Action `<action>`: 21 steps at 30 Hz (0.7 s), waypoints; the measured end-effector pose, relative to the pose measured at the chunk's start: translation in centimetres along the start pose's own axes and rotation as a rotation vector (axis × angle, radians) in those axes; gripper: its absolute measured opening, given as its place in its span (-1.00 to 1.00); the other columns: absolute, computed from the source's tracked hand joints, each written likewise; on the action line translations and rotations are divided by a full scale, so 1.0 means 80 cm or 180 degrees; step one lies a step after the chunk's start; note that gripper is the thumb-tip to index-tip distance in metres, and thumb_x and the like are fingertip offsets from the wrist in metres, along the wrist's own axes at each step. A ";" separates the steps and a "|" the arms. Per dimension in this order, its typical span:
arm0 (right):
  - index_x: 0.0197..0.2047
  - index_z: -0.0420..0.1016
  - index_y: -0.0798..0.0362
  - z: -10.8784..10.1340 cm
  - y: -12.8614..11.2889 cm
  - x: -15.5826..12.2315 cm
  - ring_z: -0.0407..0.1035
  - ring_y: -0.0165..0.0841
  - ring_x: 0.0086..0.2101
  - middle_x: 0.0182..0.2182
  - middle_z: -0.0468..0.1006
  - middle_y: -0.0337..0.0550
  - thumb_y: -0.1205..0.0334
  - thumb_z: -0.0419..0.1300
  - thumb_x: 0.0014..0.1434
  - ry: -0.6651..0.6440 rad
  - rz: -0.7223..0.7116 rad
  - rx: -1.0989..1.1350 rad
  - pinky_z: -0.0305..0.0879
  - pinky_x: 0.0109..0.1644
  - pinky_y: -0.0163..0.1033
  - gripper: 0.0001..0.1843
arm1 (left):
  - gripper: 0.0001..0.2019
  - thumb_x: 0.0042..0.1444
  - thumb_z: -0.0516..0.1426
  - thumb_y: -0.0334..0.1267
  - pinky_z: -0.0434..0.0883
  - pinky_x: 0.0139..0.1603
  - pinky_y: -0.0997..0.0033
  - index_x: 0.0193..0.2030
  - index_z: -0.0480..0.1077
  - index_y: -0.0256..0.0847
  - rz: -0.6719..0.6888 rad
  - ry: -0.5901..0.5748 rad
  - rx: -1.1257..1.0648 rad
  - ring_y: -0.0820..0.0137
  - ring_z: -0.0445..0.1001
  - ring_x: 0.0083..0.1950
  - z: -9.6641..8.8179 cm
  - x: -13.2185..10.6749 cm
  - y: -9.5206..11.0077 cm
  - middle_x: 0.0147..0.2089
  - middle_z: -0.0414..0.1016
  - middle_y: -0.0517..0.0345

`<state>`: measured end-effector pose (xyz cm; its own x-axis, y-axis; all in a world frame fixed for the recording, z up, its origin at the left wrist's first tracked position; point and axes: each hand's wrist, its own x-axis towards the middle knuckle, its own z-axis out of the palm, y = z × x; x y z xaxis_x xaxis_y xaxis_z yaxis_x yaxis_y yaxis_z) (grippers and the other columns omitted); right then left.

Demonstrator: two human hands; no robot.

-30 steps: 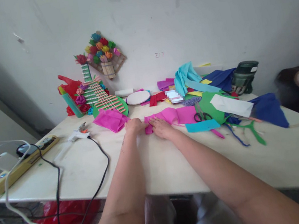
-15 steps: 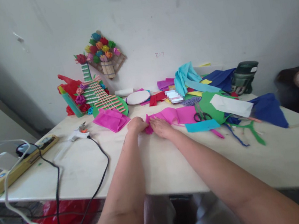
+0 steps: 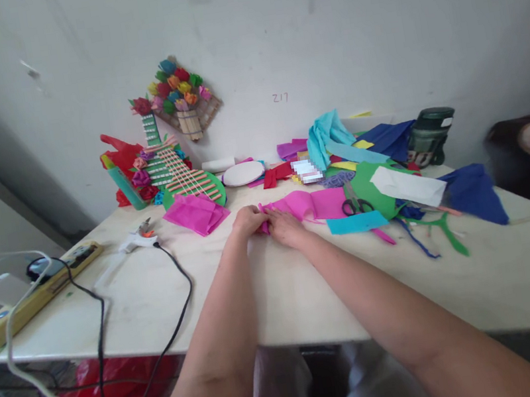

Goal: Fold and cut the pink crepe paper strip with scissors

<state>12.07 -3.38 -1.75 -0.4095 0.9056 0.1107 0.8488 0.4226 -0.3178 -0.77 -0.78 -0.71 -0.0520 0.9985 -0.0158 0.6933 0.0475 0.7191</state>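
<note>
A long strip of pink crepe paper lies on the table, its left end gathered into folds between my hands. My left hand is closed on that bunched end, the fingertips partly hidden. From the right, my right hand pinches the same folds, its fingers bent over the paper. Black-handled scissors rest at the strip's right end, beside a turquoise paper piece. To the left of my hands lies a folded stack of pink paper.
A glue gun with a black cord and a yellow power strip lie on the left. Behind stand a green guitar-shaped craft and a glue bottle. Coloured paper scraps and a dark green bottle are at right.
My hands have drawn closer together around the gathered end, and less of the bunched pink paper shows between them. The view has shifted slightly.
</note>
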 end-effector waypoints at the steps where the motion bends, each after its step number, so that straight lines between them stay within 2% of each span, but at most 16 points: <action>1: 0.31 0.03 0.19 0.000 0.000 0.000 -0.08 -0.28 0.26 0.29 0.05 -0.06 0.23 -0.22 0.29 0.0001 0.0019 0.0001 -0.17 0.29 -0.18 -0.45 | -0.90 -0.11 0.15 -0.27 0.25 -0.57 0.57 -0.45 0.39 -0.27 0.0055 0.0043 0.0026 0.53 0.31 -0.62 0.001 0.000 0.000 -0.65 0.36 0.22; 8: 0.33 -0.04 0.27 -0.001 -0.003 -0.001 -0.07 -0.25 0.26 0.30 0.03 0.02 0.21 -0.23 0.28 0.0044 0.0191 0.0078 -0.15 0.28 -0.19 -0.41 | -0.88 -0.12 0.14 -0.25 0.23 -0.58 0.57 -0.48 0.39 -0.27 0.0170 0.0063 0.0034 0.53 0.29 -0.62 0.002 -0.003 0.004 -0.66 0.34 0.23; 14: 0.33 -0.05 0.26 0.002 -0.002 -0.001 -0.12 -0.26 0.27 0.31 -0.02 0.01 0.22 -0.22 0.27 0.0041 0.0170 0.0032 -0.18 0.29 -0.19 -0.41 | -0.87 -0.11 0.12 -0.25 0.25 -0.55 0.56 -0.48 0.42 -0.28 0.0199 0.0070 0.0193 0.52 0.31 -0.60 0.001 -0.005 0.005 -0.63 0.38 0.19; 18: 0.34 -0.06 0.22 -0.001 -0.004 -0.005 -0.22 -0.22 0.29 0.32 -0.06 -0.05 0.22 -0.23 0.27 -0.0045 0.0208 -0.0095 -0.27 0.31 -0.10 -0.40 | -0.86 -0.11 0.13 -0.24 0.26 -0.54 0.56 -0.47 0.43 -0.28 0.0210 0.0060 0.0201 0.52 0.32 -0.60 0.002 -0.005 0.005 -0.63 0.39 0.18; 21: 0.34 -0.06 0.18 -0.004 -0.005 -0.007 -0.22 -0.23 0.30 0.33 -0.08 -0.09 0.21 -0.25 0.27 -0.0095 0.0287 -0.0105 -0.28 0.32 -0.08 -0.41 | -0.85 -0.10 0.13 -0.24 0.26 -0.55 0.56 -0.44 0.44 -0.29 0.0176 0.0026 0.0141 0.52 0.31 -0.60 0.002 -0.006 0.006 -0.63 0.39 0.18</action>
<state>12.04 -4.05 -1.37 -0.3402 0.9387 0.0549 0.8930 0.3409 -0.2939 -0.30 -1.27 -0.49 -0.0185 0.9994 0.0289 0.7264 -0.0065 0.6873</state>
